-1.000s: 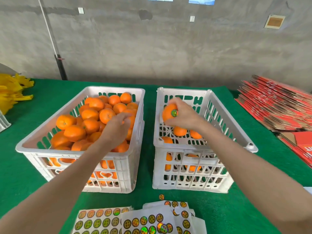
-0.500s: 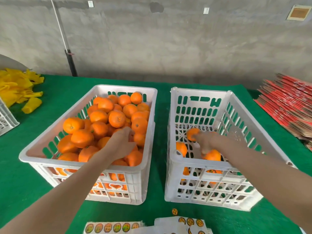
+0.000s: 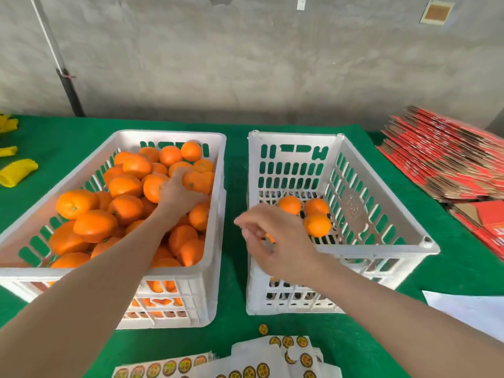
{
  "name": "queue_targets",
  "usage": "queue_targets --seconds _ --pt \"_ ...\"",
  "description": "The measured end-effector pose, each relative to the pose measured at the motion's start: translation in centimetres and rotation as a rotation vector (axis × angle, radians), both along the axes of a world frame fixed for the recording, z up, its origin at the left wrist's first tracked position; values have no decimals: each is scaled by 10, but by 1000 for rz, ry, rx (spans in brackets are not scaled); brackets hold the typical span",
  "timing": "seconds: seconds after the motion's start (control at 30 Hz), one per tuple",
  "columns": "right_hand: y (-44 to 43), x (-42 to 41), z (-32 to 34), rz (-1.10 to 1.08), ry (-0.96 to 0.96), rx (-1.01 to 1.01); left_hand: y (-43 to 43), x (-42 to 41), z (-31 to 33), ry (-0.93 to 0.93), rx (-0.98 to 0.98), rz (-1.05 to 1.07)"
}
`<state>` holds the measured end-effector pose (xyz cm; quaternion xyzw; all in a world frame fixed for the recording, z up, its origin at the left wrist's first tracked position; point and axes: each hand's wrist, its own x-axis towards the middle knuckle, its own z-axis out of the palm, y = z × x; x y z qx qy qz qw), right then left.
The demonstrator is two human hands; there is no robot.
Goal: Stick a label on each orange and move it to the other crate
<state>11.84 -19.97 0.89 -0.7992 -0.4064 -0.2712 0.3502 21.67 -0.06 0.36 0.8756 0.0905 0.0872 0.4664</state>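
The left white crate [image 3: 215, 274] is heaped with oranges. My left hand [image 3: 176, 193] reaches deep into it, fingers curled round one orange [image 3: 198, 181] near the crate's right wall. The right white crate [image 3: 381, 251] holds a few oranges [image 3: 317, 225] on its floor. Over that crate's near left corner my right hand [image 3: 275, 241] hovers with loosely curled fingers and holds nothing. Sheets of round labels [image 3: 289, 347] lie on the green cloth in front of the crates, with one loose label [image 3: 263, 328] beside them.
A stack of flat red cartons [image 3: 450, 165] lies at the right. A white sheet [image 3: 469, 312] is at the near right. Yellow foam nets [image 3: 17, 171] lie at the far left. A black pole [image 3: 69, 91] stands against the grey wall behind.
My right hand let the labelled orange go in the right crate and drew back toward me, empty. My left hand moved farther into the left crate and closed round another orange.
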Motion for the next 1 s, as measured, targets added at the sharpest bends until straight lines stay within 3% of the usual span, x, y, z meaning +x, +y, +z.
queue_targets --seconds 0.1,0.23,0.3,0.47,0.67,0.83,1.0 --pt "3 -45 -47 171 264 -249 8 0 5 -118 -196 34" --pt "-13 -53 -113 -17 777 -964 12 -49 25 -215 -435 -177" --pt "-19 -55 -130 -79 866 -1103 9 -85 35 -227 -411 -250" --pt "-18 -66 -148 -191 919 -902 -3 -159 29 -111 -354 -361" --pt "-21 -68 -141 -201 956 -797 -22 -202 -35 353 -295 -401" --pt "-30 -68 -117 -80 1080 -536 -30 -203 -67 627 -322 -586" --pt "-39 -71 -95 -22 1126 -288 -46 -188 -74 642 -341 -692"
